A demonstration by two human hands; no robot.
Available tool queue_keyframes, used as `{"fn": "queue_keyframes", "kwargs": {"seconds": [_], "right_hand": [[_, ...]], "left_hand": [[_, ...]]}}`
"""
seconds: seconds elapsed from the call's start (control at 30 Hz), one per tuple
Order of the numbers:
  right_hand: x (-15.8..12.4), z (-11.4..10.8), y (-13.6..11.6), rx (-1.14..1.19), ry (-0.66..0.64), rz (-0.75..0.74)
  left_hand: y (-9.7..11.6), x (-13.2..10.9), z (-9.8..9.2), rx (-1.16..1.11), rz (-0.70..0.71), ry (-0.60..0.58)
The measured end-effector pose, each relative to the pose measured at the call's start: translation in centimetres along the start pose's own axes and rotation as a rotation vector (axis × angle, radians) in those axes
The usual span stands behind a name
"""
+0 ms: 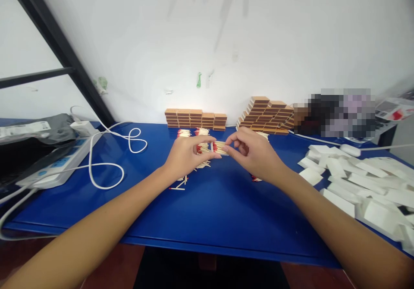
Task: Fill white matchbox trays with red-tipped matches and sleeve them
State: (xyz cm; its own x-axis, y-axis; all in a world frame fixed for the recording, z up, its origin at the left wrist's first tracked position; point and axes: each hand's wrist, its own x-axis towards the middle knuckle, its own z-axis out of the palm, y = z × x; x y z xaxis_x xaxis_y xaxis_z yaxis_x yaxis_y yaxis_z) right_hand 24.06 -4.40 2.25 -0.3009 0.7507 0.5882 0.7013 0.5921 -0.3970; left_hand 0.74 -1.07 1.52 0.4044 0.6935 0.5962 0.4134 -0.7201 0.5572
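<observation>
My left hand (189, 153) grips a small white matchbox tray (212, 147) between thumb and fingers. Red-tipped matches (220, 147) lie in the tray, their heads toward the left. My right hand (250, 151) is closed at the tray's right end, thumb and forefinger pinched against it; whether they also press on the matches is hidden. Behind and below my left hand are piles of loose matches (202, 149), partly covered by it. A few stray matches (177, 188) lie nearer me. More red match heads (256, 178) peek out beneath my right hand.
Brown matchboxes stand along the wall in a low stack (184, 118) and a taller, leaning stack (268, 116). White empty trays (365, 181) are heaped at the right. A power strip (61, 164) and white cables (106, 187) lie at the left of the blue table (207, 211).
</observation>
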Motion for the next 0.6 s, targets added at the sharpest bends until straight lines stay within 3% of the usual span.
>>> {"fn": "queue_keyframes", "kwargs": {"seconds": [0.2, 0.43, 0.53, 0.6], "right_hand": [[0.1, 0.1, 0.0, 0.038, -0.032, 0.042], [0.3, -0.3, 0.0, 0.255, -0.051, 0.247], [1.2, -0.2, 0.9, 0.263, 0.037, 0.377], [2.8, 0.1, 1.8, 0.264, 0.093, 0.557]], "left_hand": [[-0.1, 0.0, 0.0, -0.050, -0.048, -0.003], [0.2, -0.1, 0.0, -0.057, -0.078, -0.038], [-0.1, 0.0, -0.2, -0.015, -0.079, -0.004], [-0.4, 0.0, -0.2, 0.009, -0.085, 0.015]]}}
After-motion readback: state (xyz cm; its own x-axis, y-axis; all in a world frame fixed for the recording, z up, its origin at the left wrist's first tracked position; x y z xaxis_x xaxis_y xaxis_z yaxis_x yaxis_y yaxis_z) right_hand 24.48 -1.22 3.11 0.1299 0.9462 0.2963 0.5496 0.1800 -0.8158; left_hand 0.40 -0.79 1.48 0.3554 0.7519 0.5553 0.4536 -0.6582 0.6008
